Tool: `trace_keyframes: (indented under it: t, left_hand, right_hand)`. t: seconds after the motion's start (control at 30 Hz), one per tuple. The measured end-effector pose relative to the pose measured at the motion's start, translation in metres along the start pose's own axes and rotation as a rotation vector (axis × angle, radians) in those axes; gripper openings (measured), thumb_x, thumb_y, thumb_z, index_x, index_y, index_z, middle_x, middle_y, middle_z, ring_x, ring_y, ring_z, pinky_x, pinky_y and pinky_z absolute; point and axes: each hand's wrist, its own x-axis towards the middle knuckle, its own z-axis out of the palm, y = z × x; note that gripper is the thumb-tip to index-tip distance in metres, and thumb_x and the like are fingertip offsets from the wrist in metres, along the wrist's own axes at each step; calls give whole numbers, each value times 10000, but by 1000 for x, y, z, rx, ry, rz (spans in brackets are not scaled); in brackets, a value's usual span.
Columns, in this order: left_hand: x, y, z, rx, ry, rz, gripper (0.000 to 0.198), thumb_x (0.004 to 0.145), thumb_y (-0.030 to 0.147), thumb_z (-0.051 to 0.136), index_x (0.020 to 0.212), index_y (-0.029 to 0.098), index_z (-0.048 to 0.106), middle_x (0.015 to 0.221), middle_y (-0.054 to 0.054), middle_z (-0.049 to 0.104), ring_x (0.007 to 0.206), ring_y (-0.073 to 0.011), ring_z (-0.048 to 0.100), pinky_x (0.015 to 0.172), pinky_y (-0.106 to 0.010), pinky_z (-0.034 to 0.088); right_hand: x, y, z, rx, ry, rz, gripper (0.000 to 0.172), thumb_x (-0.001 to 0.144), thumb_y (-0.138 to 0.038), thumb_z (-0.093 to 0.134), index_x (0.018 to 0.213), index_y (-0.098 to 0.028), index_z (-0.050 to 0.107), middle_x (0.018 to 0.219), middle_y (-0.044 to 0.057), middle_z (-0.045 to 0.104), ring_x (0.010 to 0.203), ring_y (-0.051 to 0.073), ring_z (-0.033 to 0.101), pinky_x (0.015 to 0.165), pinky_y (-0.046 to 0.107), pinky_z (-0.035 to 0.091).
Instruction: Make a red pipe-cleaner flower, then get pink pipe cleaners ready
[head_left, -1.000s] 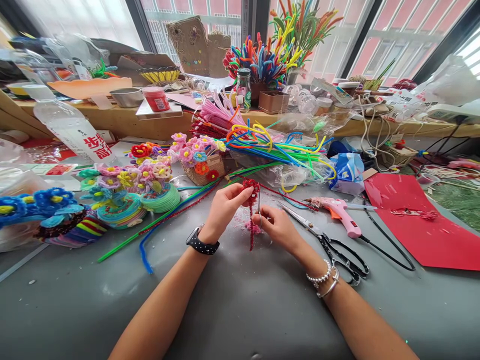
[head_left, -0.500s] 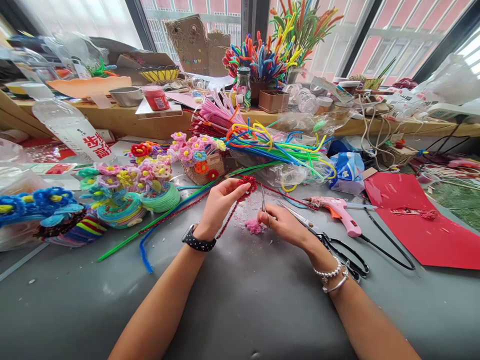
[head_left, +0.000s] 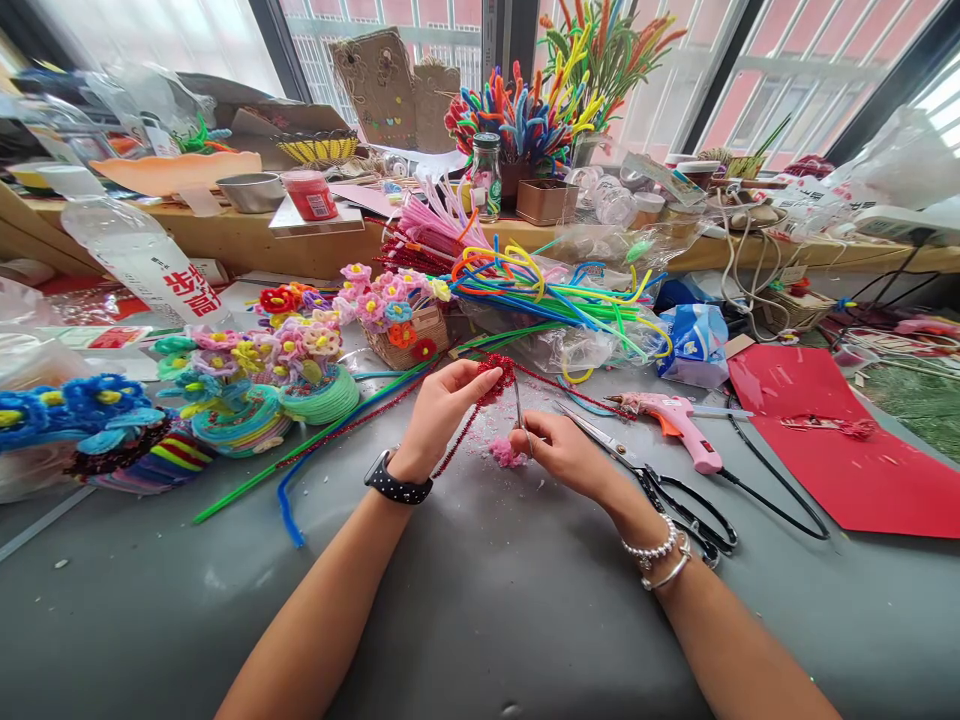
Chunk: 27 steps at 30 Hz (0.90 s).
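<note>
My left hand (head_left: 442,415) pinches a red glitter pipe cleaner (head_left: 498,377) whose top is curled into a small coil; its tail hangs down toward my wrist. My right hand (head_left: 564,450) is closed on a small pair of metal scissors or tweezers (head_left: 519,410), with the tip pointing up at the coil. A little heap of pink fuzz (head_left: 505,453) lies on the grey table (head_left: 480,620) between my hands. A black watch sits on my left wrist and bead bracelets on my right.
Large scissors (head_left: 652,480) and a pink glue gun (head_left: 679,420) with black cord lie to the right, beside red paper (head_left: 847,450). Pipe-cleaner flower baskets (head_left: 300,370), a bundle of coloured pipe cleaners (head_left: 555,295) and a plastic bottle (head_left: 142,255) crowd the back and left.
The red pipe cleaner's tail swung from hanging straight down to slanting left under my left hand. My right hand and its tool shifted slightly but stay beside the coil.
</note>
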Motion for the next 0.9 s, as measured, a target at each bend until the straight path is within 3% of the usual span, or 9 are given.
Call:
trace_keyframes:
  t: [0.23,0.57,0.9]
  left_hand:
    - [1,-1,1,-21,17,-24,217,652,340,620,683,136,550,615,30,522,572,-64,454,559,-186,359]
    - [-1,4,3,63,-43,-34,229,667,356,594,697,130,576,632,18,537,593,-79,470,583,-198,373]
    - [-1,3,2,84,-62,-37,222,670,357,587,686,136,569,621,22,531,591,-81,473,577,-196,378]
  right_hand:
    - [1,4,1,25,133,29,494,754,-593,332,535,-164,443,505,-28,409,484,81,361,494,214,276]
    - [0,5,-3,-159,73,21,503,711,-658,318,626,-173,422,565,-23,453,526,98,398,491,215,277]
    - [1,6,0,-181,131,9,394,748,-527,421,564,-183,369,506,-46,407,488,82,353,474,208,250]
